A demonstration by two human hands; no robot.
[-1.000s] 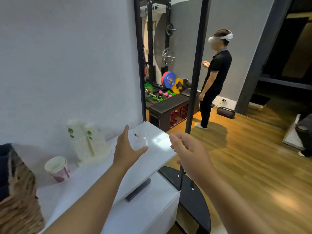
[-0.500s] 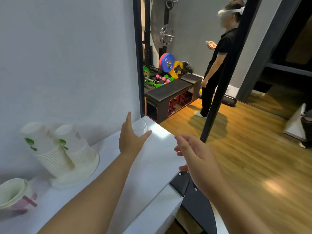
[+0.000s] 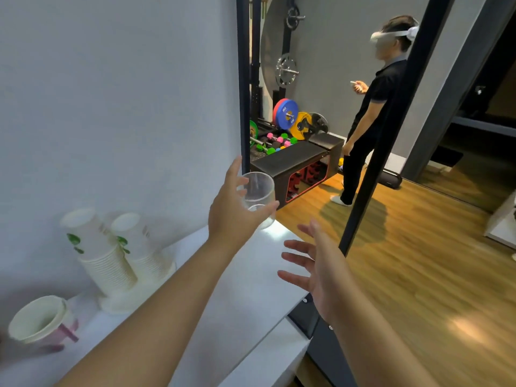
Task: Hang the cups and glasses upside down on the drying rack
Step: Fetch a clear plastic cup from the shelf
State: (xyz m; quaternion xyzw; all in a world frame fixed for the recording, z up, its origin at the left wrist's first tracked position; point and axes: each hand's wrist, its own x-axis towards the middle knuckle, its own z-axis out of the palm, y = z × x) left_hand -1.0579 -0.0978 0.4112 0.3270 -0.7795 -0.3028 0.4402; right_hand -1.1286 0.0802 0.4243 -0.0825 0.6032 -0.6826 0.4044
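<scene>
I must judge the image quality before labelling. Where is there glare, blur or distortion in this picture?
Head view: a bright glare patch lies on the white counter beside the clear glass in the left hand; the paper cups and pink cup at left look soft and smeared; the dark pole leans strongly from wide-angle distortion; the open right hand is fairly sharp.

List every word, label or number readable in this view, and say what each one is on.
None reads clearly.
Paper cup stacks: green leaf marks and small print, too blurred.
Blue weight plate: white marking, too small.
Clear glass in the left hand: no print visible.
</scene>
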